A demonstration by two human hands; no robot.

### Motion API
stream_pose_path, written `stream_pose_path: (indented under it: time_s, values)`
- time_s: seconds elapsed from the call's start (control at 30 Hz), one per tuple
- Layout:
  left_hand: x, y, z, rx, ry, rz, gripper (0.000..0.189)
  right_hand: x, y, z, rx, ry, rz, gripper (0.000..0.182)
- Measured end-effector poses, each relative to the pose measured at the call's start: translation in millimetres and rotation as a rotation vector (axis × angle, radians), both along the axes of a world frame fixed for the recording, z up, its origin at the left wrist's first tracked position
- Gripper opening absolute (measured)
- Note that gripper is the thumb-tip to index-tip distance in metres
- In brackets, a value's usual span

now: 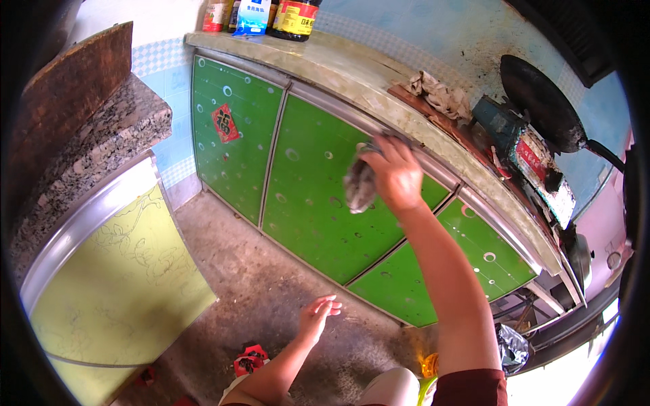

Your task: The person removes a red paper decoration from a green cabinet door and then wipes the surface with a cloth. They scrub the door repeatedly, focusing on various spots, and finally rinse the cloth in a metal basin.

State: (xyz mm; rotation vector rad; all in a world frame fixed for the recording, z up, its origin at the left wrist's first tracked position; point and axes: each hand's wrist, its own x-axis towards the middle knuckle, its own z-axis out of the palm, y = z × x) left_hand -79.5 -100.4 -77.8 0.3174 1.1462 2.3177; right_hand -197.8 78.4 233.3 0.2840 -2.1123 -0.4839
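Note:
My right hand (398,175) is raised to the metal top edge of the middle green cabinet door (315,203), with a wadded grey-brown cloth (359,188) held in it and hanging down its left side. The hand and cloth are slightly blurred. Below, over the concrete floor, my left hand (317,317) holds nothing, its fingers a little bent and apart. Another green door (233,137), with a red paper decoration (225,123) on it, stands to the left. A third green door (487,254) lies behind my right forearm.
Above the doors runs a stone countertop (350,66) bearing bottles and a blue packet (251,18), a crumpled rag (439,94), a gas stove (538,162) and a black wok (541,101). A granite counter (127,109) with a yellow-green cabinet (127,274) juts in at left. A foil-like bag (513,350) is low at right.

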Motion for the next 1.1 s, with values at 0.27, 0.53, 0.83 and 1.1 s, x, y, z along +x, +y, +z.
stream_pose_path:
  time_s: [0.27, 0.53, 0.83, 1.1]
  values:
    - [-1, -1, 4, 0.0, 0.021, 0.055, 0.027, -30, -18, 6, -0.074, -0.067, 0.112, 0.02]
    - [-7, -3, -4, 0.052, -0.036, 0.064, 0.026, 89, 34, 5, -0.017, -0.078, -0.135, 0.018]
    - [5, 5, 12, -0.03, 0.018, 0.024, 0.028, 218, 61, 15, -0.268, -0.077, -0.378, 0.027]
    - [31, 9, 76, 0.389, -0.128, -0.269, 0.08, 192, -35, -44, -0.828, -0.639, 0.053, 0.036]
